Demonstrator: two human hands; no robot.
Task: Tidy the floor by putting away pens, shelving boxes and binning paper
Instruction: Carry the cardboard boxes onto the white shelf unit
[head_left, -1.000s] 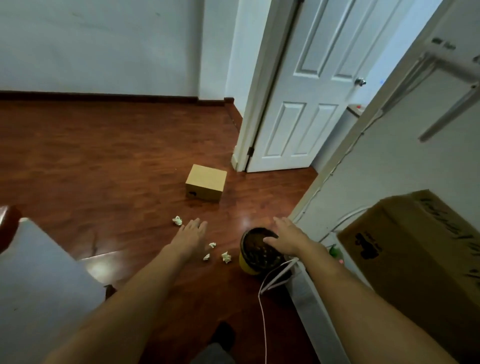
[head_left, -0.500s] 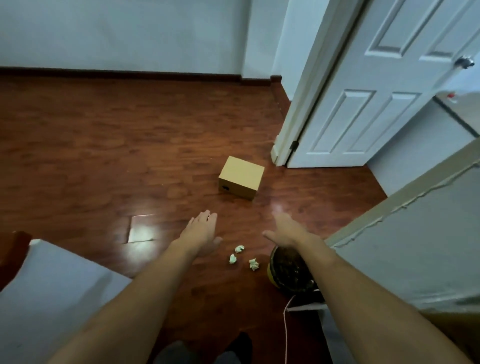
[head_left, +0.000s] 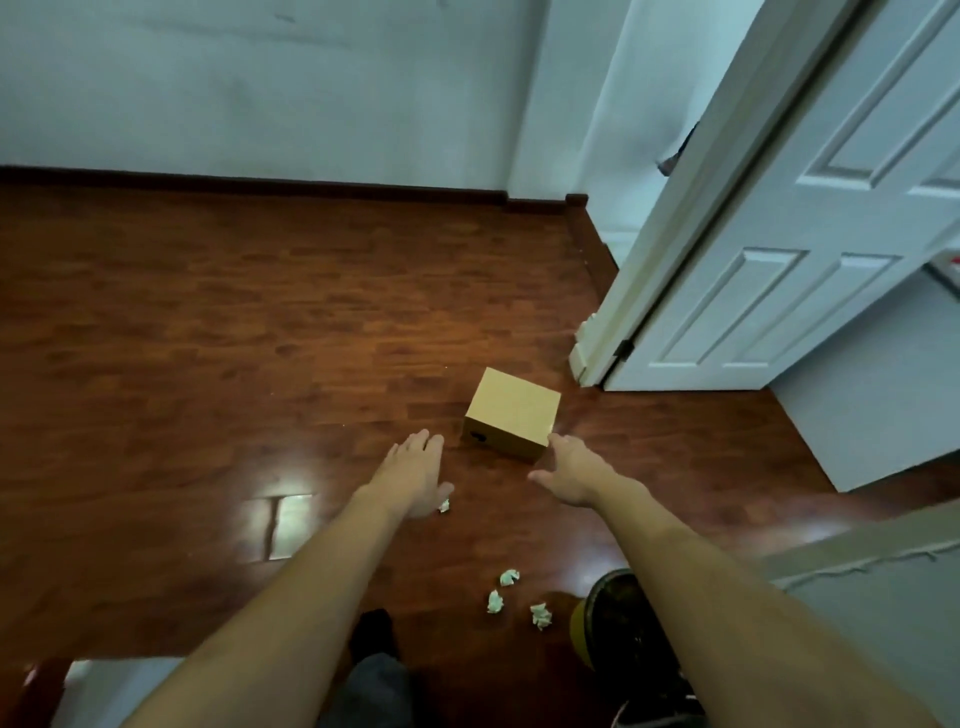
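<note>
While half a second ago farther off, both empty, spread hands now flank the box.

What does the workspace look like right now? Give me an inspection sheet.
Surface: glossy wood floor, glare patch.
Job's things: cardboard box closed, on floor near door; four crumpled paper balls, one partly under the left hand; bin at lower right.
Clutter: nothing seen.
Grippers: left hand and right hand open, empty, reaching toward box.
Cables: nothing seen.
Surroundings: white walls, dark baseboard.
</note>
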